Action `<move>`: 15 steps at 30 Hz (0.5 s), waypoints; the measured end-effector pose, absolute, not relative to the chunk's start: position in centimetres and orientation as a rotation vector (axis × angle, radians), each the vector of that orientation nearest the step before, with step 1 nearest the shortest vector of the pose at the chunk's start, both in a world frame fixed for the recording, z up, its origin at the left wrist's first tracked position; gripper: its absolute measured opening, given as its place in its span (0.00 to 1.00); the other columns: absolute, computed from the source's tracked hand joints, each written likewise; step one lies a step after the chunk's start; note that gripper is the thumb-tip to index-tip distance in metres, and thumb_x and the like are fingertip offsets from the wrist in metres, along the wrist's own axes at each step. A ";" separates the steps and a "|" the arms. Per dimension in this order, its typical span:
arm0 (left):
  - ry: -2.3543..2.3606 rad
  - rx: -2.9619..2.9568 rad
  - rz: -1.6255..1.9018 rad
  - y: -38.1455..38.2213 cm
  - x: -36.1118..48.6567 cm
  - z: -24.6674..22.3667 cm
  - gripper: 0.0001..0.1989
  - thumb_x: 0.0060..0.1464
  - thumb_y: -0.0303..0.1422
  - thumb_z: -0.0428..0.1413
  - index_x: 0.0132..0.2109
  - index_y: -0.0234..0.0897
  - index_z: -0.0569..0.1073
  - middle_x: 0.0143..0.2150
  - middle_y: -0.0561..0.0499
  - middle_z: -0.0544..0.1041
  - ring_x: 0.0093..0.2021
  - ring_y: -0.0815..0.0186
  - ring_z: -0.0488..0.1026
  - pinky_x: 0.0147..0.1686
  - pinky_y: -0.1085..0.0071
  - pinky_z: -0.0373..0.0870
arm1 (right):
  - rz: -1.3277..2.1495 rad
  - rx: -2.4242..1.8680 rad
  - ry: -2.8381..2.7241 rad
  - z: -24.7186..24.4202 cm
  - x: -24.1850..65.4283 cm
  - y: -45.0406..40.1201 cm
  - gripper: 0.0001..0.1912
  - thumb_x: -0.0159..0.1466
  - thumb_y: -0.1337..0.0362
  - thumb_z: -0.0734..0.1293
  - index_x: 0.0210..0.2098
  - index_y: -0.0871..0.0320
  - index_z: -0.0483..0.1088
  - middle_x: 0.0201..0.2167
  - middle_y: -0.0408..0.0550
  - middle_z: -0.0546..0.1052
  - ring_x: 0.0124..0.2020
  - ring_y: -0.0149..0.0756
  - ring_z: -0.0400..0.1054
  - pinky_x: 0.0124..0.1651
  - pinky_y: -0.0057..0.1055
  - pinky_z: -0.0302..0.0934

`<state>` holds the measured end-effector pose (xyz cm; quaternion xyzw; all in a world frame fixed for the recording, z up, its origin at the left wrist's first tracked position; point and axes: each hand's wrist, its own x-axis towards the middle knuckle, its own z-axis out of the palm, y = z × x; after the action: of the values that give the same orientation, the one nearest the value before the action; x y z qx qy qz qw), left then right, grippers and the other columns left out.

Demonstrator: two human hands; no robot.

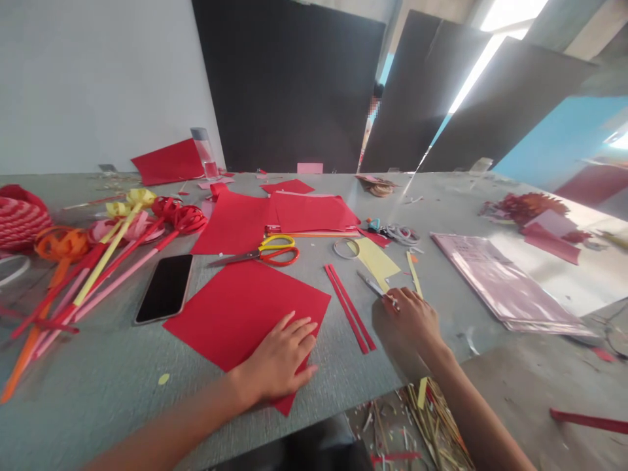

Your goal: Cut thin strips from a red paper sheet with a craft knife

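My left hand (282,356) lies flat, fingers spread, on a square sheet of red paper (245,301). My right hand (412,317) is closed around a slim silver tool (371,283); its narrow end points to the upper left, and the rest is hidden in my fingers. Two thin red paper strips (349,311) lie side by side between my hands. Just beyond the right hand is a pale yellow sheet (377,260) with a narrow yellow strip (415,273) beside it. Scissors with yellow and orange handles (279,250) rest at the red sheet's far edge.
A black phone (165,288) and several paper-strip flowers (137,222) lie on the left. Stacked red paper (314,210), a tape ring (346,248) and a bottle (203,154) stand farther back. A plastic-wrapped pink pack (505,281) is at the right.
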<state>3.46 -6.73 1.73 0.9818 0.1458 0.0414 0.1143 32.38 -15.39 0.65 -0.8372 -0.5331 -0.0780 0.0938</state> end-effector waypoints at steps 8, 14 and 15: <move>0.061 2.843 -0.113 -10.5 -0.3 3.2 0.27 0.53 0.43 0.52 0.56 0.32 0.64 0.63 0.41 0.62 0.63 0.55 0.56 0.63 0.54 0.47 | 0.060 -1.493 -2.327 1.6 25.6 -18.0 0.19 0.62 0.52 0.63 0.48 0.56 0.67 0.46 0.50 0.75 0.49 0.39 0.67 0.49 0.37 0.57; 0.280 3.024 -0.127 -13.0 -3.9 4.5 0.12 0.50 0.29 0.53 0.44 0.36 0.72 0.41 0.47 0.78 0.44 0.60 0.74 0.58 0.58 0.57 | 0.110 -1.218 -2.418 0.1 21.3 -20.9 0.09 0.65 0.66 0.60 0.45 0.55 0.68 0.43 0.43 0.77 0.45 0.34 0.68 0.51 0.40 0.56; 0.373 3.046 -0.111 -12.9 -4.5 5.0 0.09 0.49 0.27 0.53 0.39 0.38 0.73 0.34 0.50 0.79 0.36 0.62 0.75 0.53 0.60 0.62 | 0.134 -1.214 -2.395 0.2 21.1 -21.0 0.08 0.65 0.69 0.60 0.40 0.55 0.69 0.37 0.42 0.78 0.40 0.33 0.70 0.48 0.39 0.57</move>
<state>-4.49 -12.92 5.05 0.9913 0.1214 -0.0361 0.0355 21.10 -21.02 0.18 -0.4399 -0.8681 0.0487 0.2247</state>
